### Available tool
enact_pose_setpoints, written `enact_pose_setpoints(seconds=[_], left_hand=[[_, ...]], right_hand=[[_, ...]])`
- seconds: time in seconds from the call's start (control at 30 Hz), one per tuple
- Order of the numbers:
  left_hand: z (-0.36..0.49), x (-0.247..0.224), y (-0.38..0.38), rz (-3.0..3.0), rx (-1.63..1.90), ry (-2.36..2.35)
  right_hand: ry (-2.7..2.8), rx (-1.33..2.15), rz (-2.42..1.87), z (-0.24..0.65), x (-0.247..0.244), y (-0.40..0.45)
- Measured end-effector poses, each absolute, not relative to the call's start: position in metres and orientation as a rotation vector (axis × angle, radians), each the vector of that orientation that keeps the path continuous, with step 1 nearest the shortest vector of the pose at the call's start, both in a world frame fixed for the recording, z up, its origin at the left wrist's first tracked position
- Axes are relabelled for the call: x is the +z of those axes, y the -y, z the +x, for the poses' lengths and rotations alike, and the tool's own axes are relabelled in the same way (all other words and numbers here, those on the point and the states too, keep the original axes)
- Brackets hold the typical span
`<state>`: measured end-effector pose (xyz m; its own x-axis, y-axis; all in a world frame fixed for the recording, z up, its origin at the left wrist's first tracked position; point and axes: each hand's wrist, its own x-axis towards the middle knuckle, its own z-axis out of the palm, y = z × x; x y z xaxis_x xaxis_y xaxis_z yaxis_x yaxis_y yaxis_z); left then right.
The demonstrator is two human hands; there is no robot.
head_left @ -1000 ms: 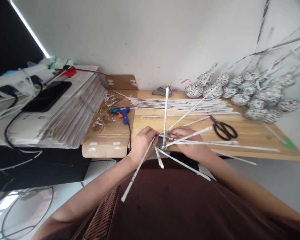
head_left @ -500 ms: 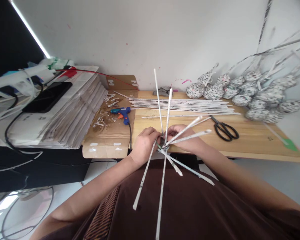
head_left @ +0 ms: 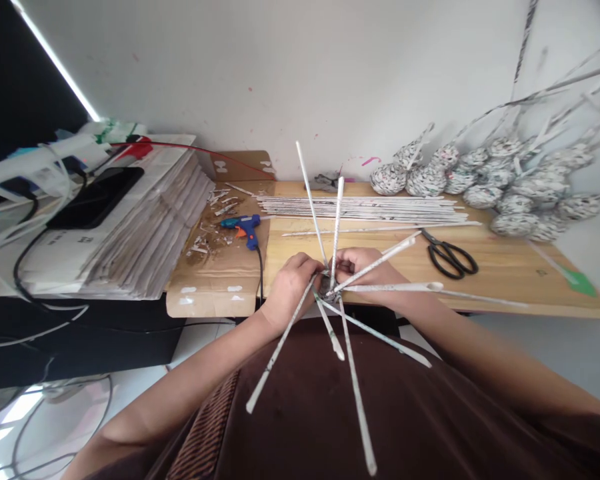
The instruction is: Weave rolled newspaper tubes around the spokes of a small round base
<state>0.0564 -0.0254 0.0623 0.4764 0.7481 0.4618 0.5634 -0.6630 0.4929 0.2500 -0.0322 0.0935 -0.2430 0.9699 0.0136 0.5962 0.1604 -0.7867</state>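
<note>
A small woven paper piece with several rolled-paper sticks fanning out from it is held between both hands, above the table's front edge. My left hand is closed on its left side, fingers bent at the rim near an upright stick. On the far right side, my right hand pinches at the piece, partly hidden behind the sticks. One long stick points down over the brown shirt, and another leans up and to the left.
A bundle of paper sticks lies along the wooden table. Black scissors and woven paper balls are to the right. Left are a blue glue gun on cardboard and stacked newspapers with a phone.
The woven piece and its sticks have turned between my hands. The long lower stick has swung right, and the upper left stick leans further left.
</note>
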Motion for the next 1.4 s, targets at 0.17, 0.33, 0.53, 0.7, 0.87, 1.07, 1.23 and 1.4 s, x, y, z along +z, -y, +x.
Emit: enact_pose_setpoints(seconds=[0.17,0.33,0.53,0.7,0.87,1.07,1.23,1.4], left_hand=[[0.058,0.064,0.026,2.371,0.993,-1.133],[0.06,0.065,0.026,2.366,1.019,-1.13],[0.059,0.062,0.026,2.439,0.981,-1.142],[0.057,0.065,0.027,2.49,0.904,-1.152],[0.059,0.068,0.029,2.445,0.88,-1.213],[0.057,0.063,0.027,2.333,1.026,-1.202],[0.052,0.062,0.027,2.315,1.088,-1.243],[0.055,0.068,0.032,2.107,1.123,-1.296]], right_hand=[[2.071,0.72,-1.366,0.256,0.093,0.032],[2.168,0.519,-1.311,0.259,0.086,0.033],[2.085,0.63,-1.536,0.255,0.092,0.046],[2.133,0.631,-1.439,0.256,0.091,0.052],[2.064,0.601,-1.401,0.257,0.079,0.051],[1.957,0.519,-1.408,0.255,0.072,0.055],[1.961,0.454,-1.41,0.251,0.069,0.057],[1.985,0.423,-1.306,0.25,0.062,0.052]])
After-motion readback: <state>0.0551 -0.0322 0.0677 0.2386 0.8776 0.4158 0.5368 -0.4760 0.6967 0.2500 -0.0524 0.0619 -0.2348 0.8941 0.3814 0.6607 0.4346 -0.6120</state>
